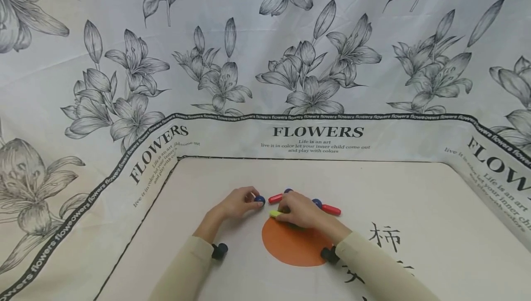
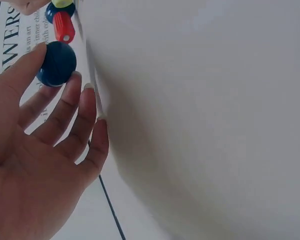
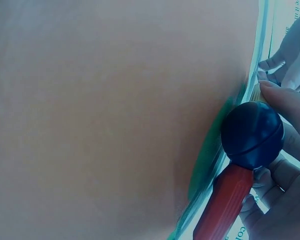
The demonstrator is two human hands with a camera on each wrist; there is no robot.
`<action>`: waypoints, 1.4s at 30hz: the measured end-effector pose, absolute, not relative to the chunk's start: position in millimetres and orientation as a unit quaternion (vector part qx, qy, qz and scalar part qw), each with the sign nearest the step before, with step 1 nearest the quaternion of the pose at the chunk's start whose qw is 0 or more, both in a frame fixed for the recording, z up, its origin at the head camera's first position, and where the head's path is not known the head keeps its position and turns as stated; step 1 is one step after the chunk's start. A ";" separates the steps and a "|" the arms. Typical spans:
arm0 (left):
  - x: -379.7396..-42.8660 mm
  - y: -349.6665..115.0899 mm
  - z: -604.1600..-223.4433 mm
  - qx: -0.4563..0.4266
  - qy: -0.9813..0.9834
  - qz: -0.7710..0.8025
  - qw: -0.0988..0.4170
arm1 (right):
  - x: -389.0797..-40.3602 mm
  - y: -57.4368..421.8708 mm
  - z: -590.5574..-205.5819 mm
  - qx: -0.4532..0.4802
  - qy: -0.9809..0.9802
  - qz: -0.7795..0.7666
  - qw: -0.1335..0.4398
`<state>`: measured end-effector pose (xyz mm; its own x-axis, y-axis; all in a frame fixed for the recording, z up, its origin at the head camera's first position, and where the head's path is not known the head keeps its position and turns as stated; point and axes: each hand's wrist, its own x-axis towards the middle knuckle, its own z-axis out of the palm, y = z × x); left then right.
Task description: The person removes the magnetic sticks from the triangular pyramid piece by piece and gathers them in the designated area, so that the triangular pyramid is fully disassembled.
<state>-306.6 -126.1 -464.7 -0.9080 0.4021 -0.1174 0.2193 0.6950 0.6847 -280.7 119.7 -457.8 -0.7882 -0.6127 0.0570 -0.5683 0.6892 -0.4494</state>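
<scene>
Between thumb and fingertips, my left hand (image 1: 237,205) pinches a glossy blue ball (image 1: 259,200), also large in the left wrist view (image 2: 57,64). My right hand (image 1: 299,209) holds a yellow-green stick (image 1: 274,214) at its thumb; its far part is hidden by the fingers. From between the hands, a red ridged stick (image 1: 275,198) points toward the left hand's ball, with another blue ball (image 1: 288,191) at its other end. Behind the right hand, a third blue ball (image 1: 317,203) meets a red stick (image 1: 331,209); in the right wrist view this ball (image 3: 252,135) sits beside the fingers.
The pieces lie on a pale table cover (image 1: 199,264) with a printed orange disc (image 1: 290,245) below the right hand and black characters (image 1: 386,236) to its right. A flower-print curtain (image 1: 315,75) rises behind the table and at both sides.
</scene>
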 end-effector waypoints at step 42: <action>-365.5 -153.4 -479.6 0.031 0.926 0.377 0.006 | -276.3 144.1 -440.0 -0.322 0.900 -0.287 0.064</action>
<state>-365.5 -153.4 -479.6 -0.9980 0.0618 0.0115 0.0523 0.7145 0.6977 -276.3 144.1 -440.0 -0.7848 -0.6159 0.0691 -0.5420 0.6281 -0.5583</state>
